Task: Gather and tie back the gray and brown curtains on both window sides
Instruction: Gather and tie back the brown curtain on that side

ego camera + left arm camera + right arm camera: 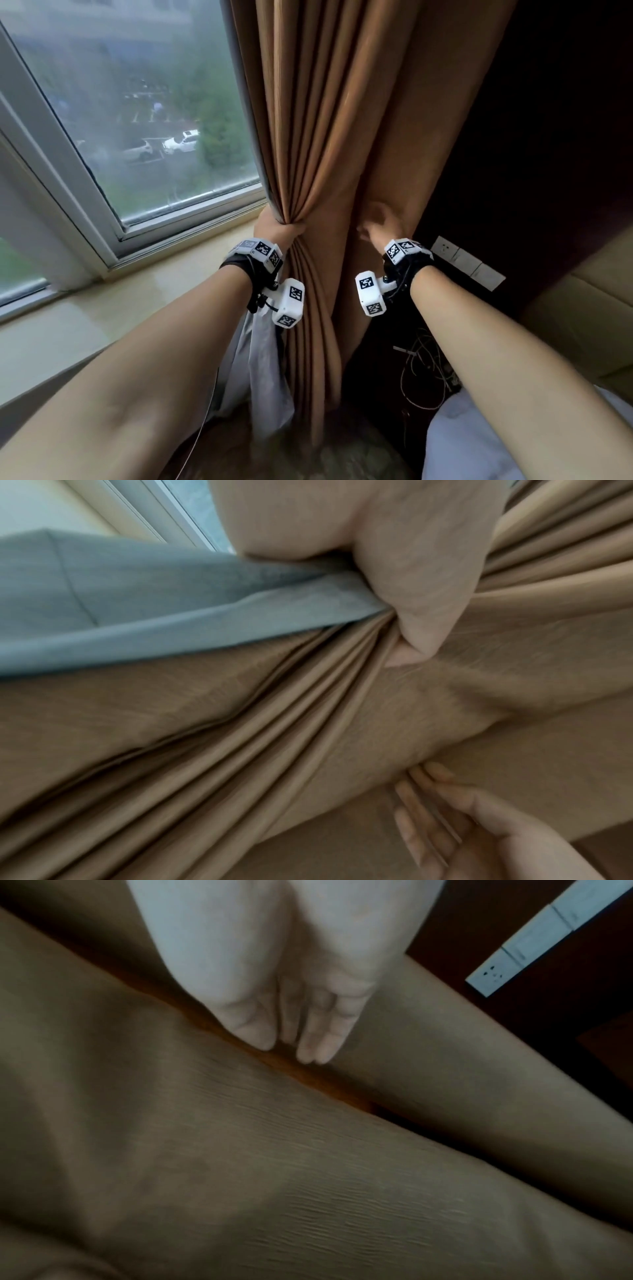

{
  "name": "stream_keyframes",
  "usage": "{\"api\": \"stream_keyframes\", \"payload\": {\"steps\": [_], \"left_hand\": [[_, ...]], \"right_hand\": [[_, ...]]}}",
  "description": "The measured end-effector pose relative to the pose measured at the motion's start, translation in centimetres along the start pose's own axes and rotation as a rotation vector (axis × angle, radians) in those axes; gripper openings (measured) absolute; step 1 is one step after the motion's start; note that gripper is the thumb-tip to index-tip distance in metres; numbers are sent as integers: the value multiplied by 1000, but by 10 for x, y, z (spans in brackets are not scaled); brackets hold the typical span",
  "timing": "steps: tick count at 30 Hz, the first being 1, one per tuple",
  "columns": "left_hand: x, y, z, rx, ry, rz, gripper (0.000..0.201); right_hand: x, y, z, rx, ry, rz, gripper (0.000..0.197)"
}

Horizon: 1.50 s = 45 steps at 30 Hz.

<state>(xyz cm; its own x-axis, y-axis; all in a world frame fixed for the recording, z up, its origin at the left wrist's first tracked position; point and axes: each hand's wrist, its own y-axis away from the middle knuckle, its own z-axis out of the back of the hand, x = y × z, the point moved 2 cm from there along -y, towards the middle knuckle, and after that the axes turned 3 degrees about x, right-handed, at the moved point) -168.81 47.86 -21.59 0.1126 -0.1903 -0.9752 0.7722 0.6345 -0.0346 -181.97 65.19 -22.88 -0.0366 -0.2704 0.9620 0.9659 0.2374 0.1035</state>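
A brown curtain [325, 130] hangs in folds at the window's right side. My left hand [281, 229] grips a bunch of its folds, with the gray curtain [260, 359] gathered in the same fist; the left wrist view shows the gray cloth [154, 596] and brown folds [274, 723] pinched under my thumb [418, 593]. My right hand [378, 222] lies flat, fingers straight, against a loose brown fold to the right. The right wrist view shows those fingers [318, 1031] slid into a crease of the brown cloth [274, 1150].
The window [120, 113] and its pale sill [102, 308] lie to the left. White wall sockets [467, 262] sit on a dark wall at the right, with tangled cables [424, 370] below and a beige cushion [582, 308] beyond.
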Motion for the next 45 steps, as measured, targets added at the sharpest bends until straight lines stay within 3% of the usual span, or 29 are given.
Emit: {"api": "stream_keyframes", "payload": {"steps": [2, 6, 8, 11, 15, 18, 20, 24, 26, 30, 32, 34, 36, 39, 42, 45], "left_hand": [[-4, 0, 0, 34, -4, 22, 54], [-8, 1, 5, 120, 14, 69, 52], [-7, 3, 7, 159, 9, 83, 51], [-12, 9, 11, 143, 35, 120, 46], [-9, 4, 18, 107, -57, 127, 43], [-7, 2, 18, 95, -56, 145, 42], [-10, 4, 15, 99, -41, 136, 31], [-13, 4, 7, 75, -8, 123, 25], [-15, 6, 1, 47, 5, 111, 25], [-15, 4, -8, 15, 37, 68, 44], [-11, 0, -8, 8, 30, 52, 45], [-10, -4, -7, 8, 3, 33, 45], [-9, -7, -9, -3, 15, 3, 54], [-12, -14, -14, 0, 78, -64, 68], [-9, -24, -17, 1, 108, -110, 68], [-3, -31, -17, 40, 173, -143, 64]], "right_hand": [[10, -8, -9, 76, 29, 18, 48], [18, -29, -24, 205, -54, -36, 78], [17, -33, -39, 309, -147, -107, 66], [20, -20, -56, 381, -184, -166, 33], [11, -21, -56, 306, -55, -68, 13], [1, -28, -44, 262, 44, -24, 31], [6, -24, -30, 183, 209, 51, 18], [8, -17, 3, -208, 330, 215, 20], [8, -11, 15, -393, 351, 204, 41], [9, -12, 38, -627, 157, -10, 85], [10, -20, 51, -509, 132, 14, 89], [15, -23, 56, -285, 239, 56, 59], [22, -16, 51, -204, 323, 132, 34], [29, 9, 23, -110, 290, 210, 29], [33, 25, 1, -15, 454, 195, 33], [44, 39, -18, 118, 485, 211, 23]]}}
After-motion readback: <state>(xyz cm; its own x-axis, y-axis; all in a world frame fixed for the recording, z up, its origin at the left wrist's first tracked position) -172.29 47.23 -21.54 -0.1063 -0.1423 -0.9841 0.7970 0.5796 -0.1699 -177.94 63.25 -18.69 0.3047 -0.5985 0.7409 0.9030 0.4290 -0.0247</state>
